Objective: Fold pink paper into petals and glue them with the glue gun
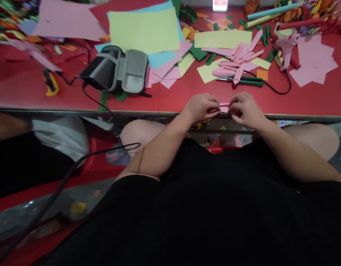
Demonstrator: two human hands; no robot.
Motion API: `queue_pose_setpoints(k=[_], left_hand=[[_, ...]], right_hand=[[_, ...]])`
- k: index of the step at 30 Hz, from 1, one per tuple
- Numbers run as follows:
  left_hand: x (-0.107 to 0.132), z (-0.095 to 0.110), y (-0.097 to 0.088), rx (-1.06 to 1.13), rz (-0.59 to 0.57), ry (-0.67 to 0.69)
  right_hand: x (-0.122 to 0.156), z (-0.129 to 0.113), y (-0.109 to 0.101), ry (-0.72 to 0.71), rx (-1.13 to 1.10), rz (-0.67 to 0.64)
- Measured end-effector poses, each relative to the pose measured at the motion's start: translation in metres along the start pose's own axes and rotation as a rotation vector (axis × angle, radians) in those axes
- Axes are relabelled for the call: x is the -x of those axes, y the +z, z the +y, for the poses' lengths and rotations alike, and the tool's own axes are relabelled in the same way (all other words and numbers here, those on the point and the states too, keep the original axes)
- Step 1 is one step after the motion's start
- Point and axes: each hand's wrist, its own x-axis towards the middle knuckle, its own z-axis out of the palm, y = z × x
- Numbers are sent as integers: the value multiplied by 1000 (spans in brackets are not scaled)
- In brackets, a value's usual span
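Observation:
At the front edge of the red table [164,99], a small piece of pink paper [224,108] is pinched between my two hands. My left hand [203,107] has its fingers closed on the paper's left end. On the other end, the fingers of my right hand [246,111] are closed too. Part of the paper is hidden behind the fingertips. Just beyond lies a green utility knife [249,81] with its blade toward the left. Folded pink paper strips [242,59] are heaped behind and against it.
A pink glue gun [288,51] with a black cord stands at the right beside star-shaped pink sheets [316,61]. An open grey case [135,70] sits at left, near a yellow cutter [51,83]. Coloured sheets [144,31] lie behind. Another person's arm [9,125] shows at far left.

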Motion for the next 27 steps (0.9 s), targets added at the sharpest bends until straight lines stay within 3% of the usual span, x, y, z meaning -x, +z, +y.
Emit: queue_pose_setpoints(k=[10, 17, 23, 27], left_hand=[[0, -4, 6, 91, 23, 7], [-6, 6, 12, 226, 132, -164], [-8, 16, 7, 289, 139, -318], [-8, 23, 2, 286, 140, -398]], right_hand=[[3, 1, -2, 31, 54, -48], [1, 4, 4, 201, -6, 47], [-12, 6, 3, 310, 37, 2], [-17, 10, 3, 304, 21, 22]])
